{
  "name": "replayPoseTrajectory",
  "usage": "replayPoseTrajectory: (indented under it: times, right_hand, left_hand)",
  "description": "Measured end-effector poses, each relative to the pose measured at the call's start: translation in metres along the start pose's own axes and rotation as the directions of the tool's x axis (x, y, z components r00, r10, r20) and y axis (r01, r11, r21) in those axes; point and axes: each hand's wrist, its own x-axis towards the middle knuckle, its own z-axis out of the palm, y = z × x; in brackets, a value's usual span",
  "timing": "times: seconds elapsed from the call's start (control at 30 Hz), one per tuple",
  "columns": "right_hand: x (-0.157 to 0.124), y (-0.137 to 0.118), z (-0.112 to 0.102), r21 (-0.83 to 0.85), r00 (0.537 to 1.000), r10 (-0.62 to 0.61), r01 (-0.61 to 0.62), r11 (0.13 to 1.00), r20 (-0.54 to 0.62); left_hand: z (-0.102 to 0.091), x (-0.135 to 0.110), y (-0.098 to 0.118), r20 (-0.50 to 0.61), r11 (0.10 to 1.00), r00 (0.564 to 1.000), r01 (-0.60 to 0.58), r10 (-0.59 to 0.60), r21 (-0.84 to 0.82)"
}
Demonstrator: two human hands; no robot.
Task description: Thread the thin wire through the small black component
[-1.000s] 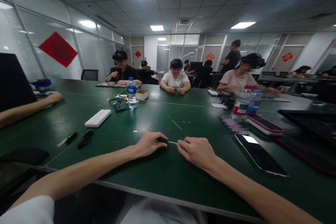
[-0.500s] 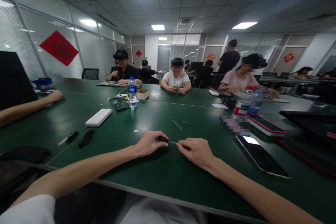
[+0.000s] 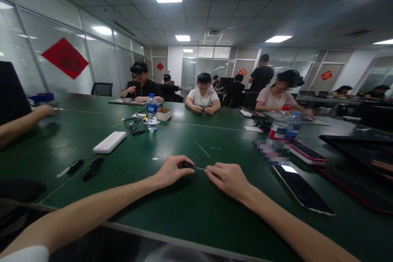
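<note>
My left hand (image 3: 172, 170) pinches a small black object (image 3: 188, 165) between thumb and fingertips, just above the green table. From that object a thin metal shaft (image 3: 200, 168) runs across to the fingertips of my right hand (image 3: 229, 178). The right fingers are closed around the shaft's other end, which they hide. I cannot tell whether the shaft is fixed to the black object or only touches it. Right of my right hand lies a black-screened phone (image 3: 302, 190).
A white power strip (image 3: 109, 143) and two small black items (image 3: 93, 168) lie at left. A water bottle (image 3: 152, 112) stands beside cables and a cardboard box (image 3: 163, 114). More bottles (image 3: 278, 125) and a pink-edged phone (image 3: 308, 152) are at right. Several people sit around the table.
The view has shifted slightly, so most things sit a little further left and lower. Both hands keep their hold, and slightly more shaft shows between them. A neighbour's hand at left has moved left.
</note>
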Motion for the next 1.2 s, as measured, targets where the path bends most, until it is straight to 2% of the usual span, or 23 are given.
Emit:
replayPoseTrajectory:
  times: [0.2,0.37,0.57,0.77,0.9,1.0,1.2]
  right_hand:
    - [0.000,-0.012,-0.007,-0.179,0.997,-0.004,0.018,0.984,0.074]
    - [0.000,-0.016,-0.005,-0.148,0.994,0.030,-0.015,0.989,0.104]
    - [-0.002,-0.007,0.004,0.027,0.996,0.050,-0.052,0.998,0.081]
    - [0.000,-0.002,0.009,0.140,0.997,0.076,-0.074,0.987,-0.004]
    - [0.001,0.000,0.007,0.079,0.998,0.059,-0.058,0.995,-0.010]
    - [0.001,0.001,0.003,-0.008,0.999,0.030,-0.030,1.000,0.027]
    - [0.003,-0.002,-0.001,-0.064,0.996,0.014,-0.008,0.998,0.092]
  left_hand:
    - [0.001,-0.001,0.002,-0.010,0.980,0.999,-0.040,0.043,0.197]
    - [0.001,-0.003,-0.003,0.032,0.963,0.996,-0.088,0.083,0.255]
    - [-0.002,-0.004,-0.003,0.062,0.972,0.994,-0.097,0.085,0.215]
    - [-0.004,-0.001,0.006,-0.007,0.990,0.997,-0.069,0.071,0.124]
    - [-0.001,0.001,0.006,-0.036,0.994,0.998,-0.046,0.050,0.101]
    - [0.002,0.000,0.002,-0.009,0.993,0.999,-0.046,0.047,0.112]
    - [0.002,-0.001,0.004,0.042,0.972,0.997,-0.075,0.067,0.223]
